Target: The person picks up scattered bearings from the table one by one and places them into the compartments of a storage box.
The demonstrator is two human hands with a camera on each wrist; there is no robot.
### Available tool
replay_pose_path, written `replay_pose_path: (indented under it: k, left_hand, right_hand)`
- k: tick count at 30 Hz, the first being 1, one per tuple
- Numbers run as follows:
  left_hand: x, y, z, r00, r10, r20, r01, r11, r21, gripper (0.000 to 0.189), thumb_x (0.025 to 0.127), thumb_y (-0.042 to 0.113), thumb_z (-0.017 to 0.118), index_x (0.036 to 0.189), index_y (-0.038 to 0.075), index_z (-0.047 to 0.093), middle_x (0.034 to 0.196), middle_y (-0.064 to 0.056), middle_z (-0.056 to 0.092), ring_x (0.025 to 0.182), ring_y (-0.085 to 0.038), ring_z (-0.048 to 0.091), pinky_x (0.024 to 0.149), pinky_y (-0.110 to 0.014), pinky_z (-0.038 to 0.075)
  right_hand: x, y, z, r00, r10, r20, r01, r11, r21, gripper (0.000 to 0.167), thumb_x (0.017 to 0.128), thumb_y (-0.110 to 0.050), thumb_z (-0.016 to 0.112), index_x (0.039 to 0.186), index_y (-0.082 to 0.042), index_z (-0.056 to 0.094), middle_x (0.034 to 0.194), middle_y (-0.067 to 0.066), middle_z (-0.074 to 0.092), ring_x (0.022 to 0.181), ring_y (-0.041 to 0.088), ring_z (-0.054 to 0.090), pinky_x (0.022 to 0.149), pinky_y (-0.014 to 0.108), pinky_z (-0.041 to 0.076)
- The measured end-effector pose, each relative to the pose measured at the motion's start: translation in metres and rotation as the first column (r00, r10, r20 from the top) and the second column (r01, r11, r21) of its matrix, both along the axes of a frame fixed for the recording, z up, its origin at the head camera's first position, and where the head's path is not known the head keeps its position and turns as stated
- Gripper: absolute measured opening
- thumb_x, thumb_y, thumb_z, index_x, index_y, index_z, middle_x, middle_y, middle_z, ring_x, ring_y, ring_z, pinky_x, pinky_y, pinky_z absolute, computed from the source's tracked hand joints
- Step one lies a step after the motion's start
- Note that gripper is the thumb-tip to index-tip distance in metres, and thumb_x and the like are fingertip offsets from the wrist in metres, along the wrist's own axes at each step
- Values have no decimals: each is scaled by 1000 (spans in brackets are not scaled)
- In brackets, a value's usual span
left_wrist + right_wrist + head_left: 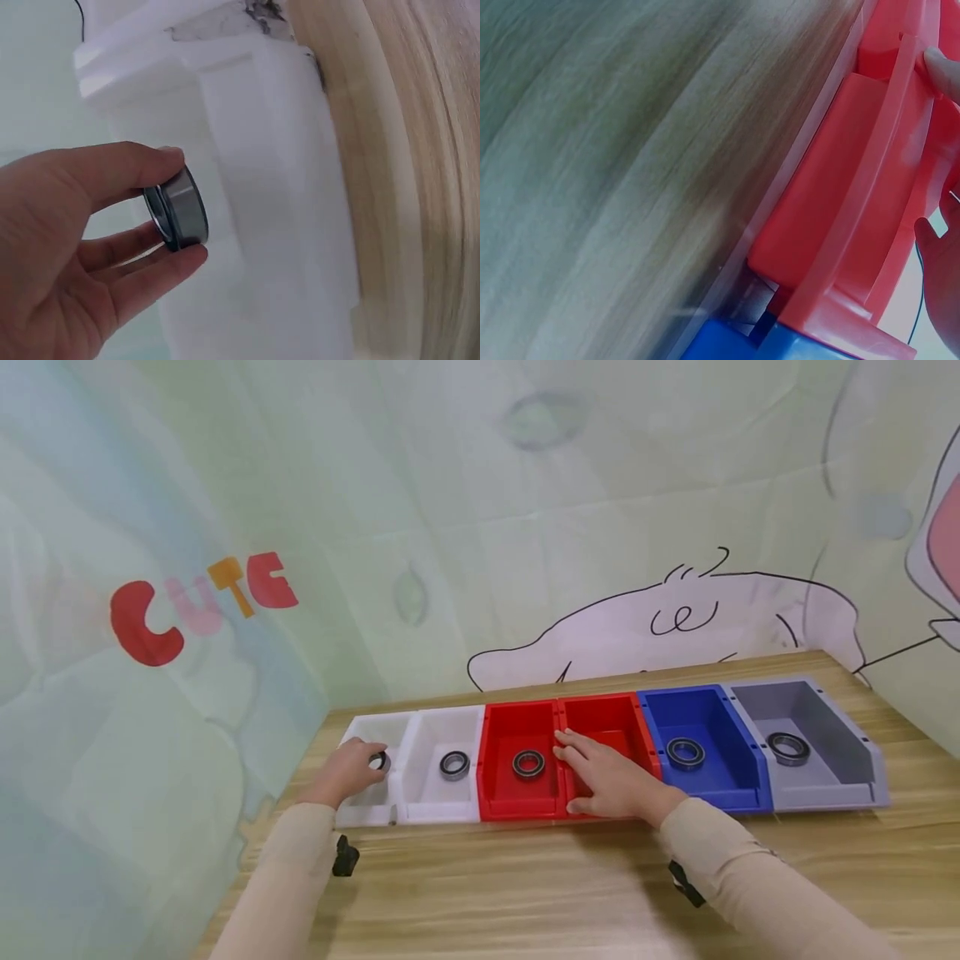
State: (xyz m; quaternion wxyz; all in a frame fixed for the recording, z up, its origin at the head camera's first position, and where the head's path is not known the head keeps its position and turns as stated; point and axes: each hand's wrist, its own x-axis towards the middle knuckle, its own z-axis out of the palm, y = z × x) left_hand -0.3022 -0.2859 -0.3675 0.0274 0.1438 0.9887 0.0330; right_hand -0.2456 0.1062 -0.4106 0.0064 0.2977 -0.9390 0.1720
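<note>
My left hand [347, 770] pinches a dark-sealed ball bearing [189, 210] between thumb and fingers, the bearing tipped on edge, at the leftmost white bin [375, 725]. Over the right-hand red bin [609, 717] lies my right hand [611, 778], its fingers spread and pointing left. The fingertips reach the wall it shares with the left-hand red bin [517, 718]; the right wrist view shows the thumb at the front rim [904, 71]. My hand hides part of this bin's floor. A bearing [528, 764] lies flat in the left-hand red bin.
Another bearing [454, 765] lies in the second white bin [447, 731]. To the right, bearings rest in the blue bin [690, 710] and the grey bin [780, 706]. The bins form a joined row on a wooden table [487, 893], with a printed curtain [420, 527] behind.
</note>
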Motion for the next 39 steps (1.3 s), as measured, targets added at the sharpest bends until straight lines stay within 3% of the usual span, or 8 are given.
replay_pose_path:
  k: [6, 13, 18, 33, 39]
  left_hand:
    - [-16, 0, -22, 999, -7, 53, 5, 999, 32, 39, 80, 7, 63, 118, -5, 58, 109, -23, 62, 100, -36, 57, 88, -48, 46]
    - [-16, -6, -40, 997, 18, 73, -21, 999, 31, 36, 78, 4, 65, 114, 2, 63, 103, -19, 64, 96, -31, 56, 89, -47, 45]
    - [-13, -4, -41, 996, 44, 78, -46, 998, 30, 33, 79, 1, 62, 112, 2, 64, 99, -17, 63, 90, -26, 54, 87, -46, 45]
    - [-11, -4, -40, 986, 118, 115, -116, 993, -20, 34, 85, 4, 56, 119, 1, 59, 104, -19, 59, 94, -27, 55, 89, -47, 45]
    - [-5, -4, -37, 992, 82, 100, -77, 995, -56, 36, 89, 2, 48, 123, 2, 56, 110, -26, 57, 102, -36, 56, 90, -49, 45]
  right_hand:
    - [0, -1, -1, 1000, -8, 3, 8, 1000, -5, 78, 75, -35, 73, 140, -11, 36, 152, 8, 22, 140, 29, 22, 104, 50, 37]
    - [2, -3, -2, 1000, -4, 25, 5, 1000, -23, 78, 75, -34, 73, 140, -11, 36, 153, 8, 22, 140, 29, 22, 104, 51, 36]
    - [3, -4, -3, 999, -15, 33, 15, 1000, -18, 78, 75, -34, 73, 140, -12, 36, 153, 6, 21, 140, 28, 21, 104, 50, 36]
    - [5, -7, -3, 1000, -3, 20, 4, 1000, -19, 79, 76, -34, 73, 140, -11, 35, 153, 8, 21, 141, 29, 20, 106, 51, 33]
    - [5, -8, -3, 1000, 0, 17, 1, 1000, -12, 78, 76, -34, 73, 140, -11, 35, 153, 8, 22, 141, 28, 20, 106, 51, 34]
